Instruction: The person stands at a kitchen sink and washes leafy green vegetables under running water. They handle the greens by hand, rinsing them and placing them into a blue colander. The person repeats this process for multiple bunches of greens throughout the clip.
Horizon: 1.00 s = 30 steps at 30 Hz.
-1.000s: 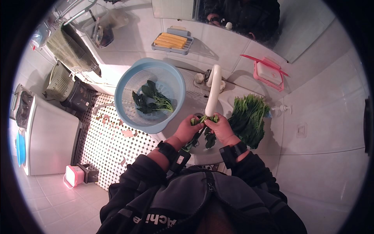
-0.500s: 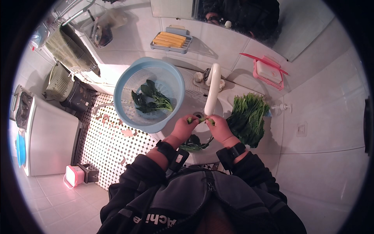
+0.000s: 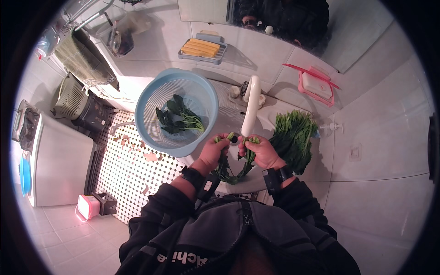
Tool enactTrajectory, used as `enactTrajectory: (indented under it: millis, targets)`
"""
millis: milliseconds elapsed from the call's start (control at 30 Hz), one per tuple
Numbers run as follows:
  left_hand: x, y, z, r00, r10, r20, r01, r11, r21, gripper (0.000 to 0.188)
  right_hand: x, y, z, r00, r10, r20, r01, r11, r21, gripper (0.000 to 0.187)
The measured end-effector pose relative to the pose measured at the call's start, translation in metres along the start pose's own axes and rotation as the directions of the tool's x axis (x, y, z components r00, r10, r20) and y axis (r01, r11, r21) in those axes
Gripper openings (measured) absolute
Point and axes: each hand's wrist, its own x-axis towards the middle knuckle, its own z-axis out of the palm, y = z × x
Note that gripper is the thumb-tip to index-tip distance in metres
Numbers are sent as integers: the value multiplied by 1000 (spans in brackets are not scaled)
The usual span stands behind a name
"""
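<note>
While a white-tiled washroom surrounds the sink [image 3: 268,117], left hand [image 3: 214,151] and right hand [image 3: 261,153] below the white faucet [image 3: 250,112] pinch leafy stems [image 3: 233,172], fingers clamped.

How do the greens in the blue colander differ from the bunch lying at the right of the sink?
The greens in the colander are a small loose handful inside the blue colander; the bunch at the right is a much larger pile resting on the sink's edge. The colander greens look darker with broad leaves; the bunch looks brighter and stemmy. Both are leafy green vegetables, untouched by either hand.
</note>
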Motion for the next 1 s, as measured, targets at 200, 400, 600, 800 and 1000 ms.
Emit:
enactTrajectory:
  millis: [200,400,600,800,1000]
  targets:
    - [-3,-4,5,998,62,26,-65,986,156,20,3,4,2,994,-10,-113,-2,994,-110,12]
    - [-7,-2,12,997,52,62,-63,981,182,20,7,8,3,980,-54,-191,18,983,-185,13]
    - [-5,-5,16,997,75,-22,-66,959,277,16,8,10,13,968,-113,-223,37,946,-321,18]
    - [-2,-6,15,988,158,3,-145,900,412,14,9,10,16,955,-148,-257,32,914,-405,13]
    - [-4,-3,15,973,229,-43,-161,796,584,14,13,16,7,946,-180,-268,34,880,-473,16]
